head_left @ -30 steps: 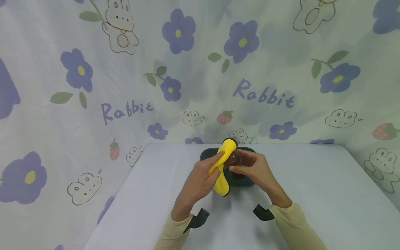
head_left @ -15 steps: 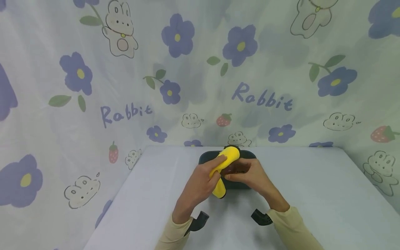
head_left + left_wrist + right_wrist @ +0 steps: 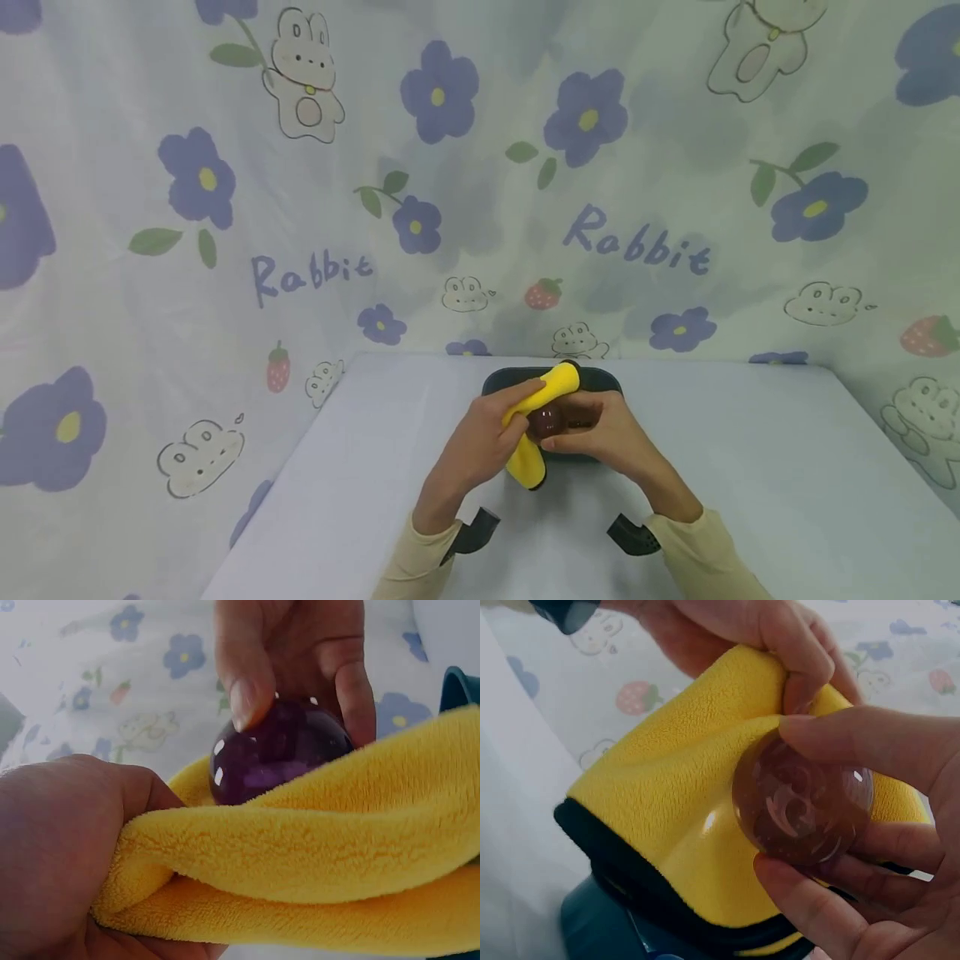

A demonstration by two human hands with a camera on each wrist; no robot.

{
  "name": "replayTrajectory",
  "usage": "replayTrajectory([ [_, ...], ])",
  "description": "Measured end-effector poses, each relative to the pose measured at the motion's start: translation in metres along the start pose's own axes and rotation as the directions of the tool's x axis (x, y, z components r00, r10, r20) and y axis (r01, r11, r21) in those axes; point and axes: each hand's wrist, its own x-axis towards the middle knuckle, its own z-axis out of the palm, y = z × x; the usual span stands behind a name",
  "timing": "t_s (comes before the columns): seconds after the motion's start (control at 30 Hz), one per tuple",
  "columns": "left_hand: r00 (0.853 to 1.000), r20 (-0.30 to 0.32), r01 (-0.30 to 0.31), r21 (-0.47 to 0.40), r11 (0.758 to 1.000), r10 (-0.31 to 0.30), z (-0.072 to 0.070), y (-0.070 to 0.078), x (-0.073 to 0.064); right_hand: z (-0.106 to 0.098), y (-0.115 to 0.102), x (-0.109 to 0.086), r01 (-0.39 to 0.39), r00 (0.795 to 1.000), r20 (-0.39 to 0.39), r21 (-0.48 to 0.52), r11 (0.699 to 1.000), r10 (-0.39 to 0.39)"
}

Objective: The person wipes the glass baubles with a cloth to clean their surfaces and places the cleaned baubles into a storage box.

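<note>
Left hand [image 3: 483, 437]'s pinching the yellow cloth [image 3: 315, 855], whose top end just tipped toward the right hand [image 3: 609, 427], which grips the glassy ball [image 3: 802, 802] up against it. Probably better contact now, imo.

At nine o'clock, the left hand [image 3: 71, 847] grips a folded, plush yellow cloth [image 3: 300, 851] stretching toward three. From twelve, the right hand [image 3: 307, 645] holds a glossy purple ball [image 3: 277, 757], its lower part hidden by cloth. Flowered fabric [image 3: 150, 697] lies behind; a teal rim [image 3: 454, 686] shows at two.
</note>
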Motion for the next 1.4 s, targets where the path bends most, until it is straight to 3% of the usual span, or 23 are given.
replayTrajectory([
  [0.27,0.999,0.018,0.039,-0.080,0.996,-0.037,-0.004,-0.006,0.000,0.001,-0.002,-0.004,0.021,1.000,-0.005,0.086,0.996,-0.020],
  [0.43,0.999,0.022,0.038,-0.102,0.994,-0.036,-0.006,-0.008,0.000,0.002,-0.003,-0.003,0.037,0.998,-0.059,0.120,0.992,-0.030],
  [0.9,0.997,0.037,0.074,-0.062,0.995,-0.071,-0.008,-0.003,-0.002,0.001,0.000,-0.003,0.109,0.968,-0.237,0.086,0.990,-0.086],
  [1.13,0.996,0.037,0.086,-0.064,0.994,-0.084,-0.008,0.001,-0.004,-0.001,-0.001,-0.003,0.129,0.961,-0.258,0.088,0.988,-0.102],
  [1.4,0.995,0.030,0.097,-0.036,0.995,-0.096,-0.008,0.004,-0.006,-0.002,-0.002,-0.002,0.097,0.958,-0.279,0.090,0.991,-0.069],
])
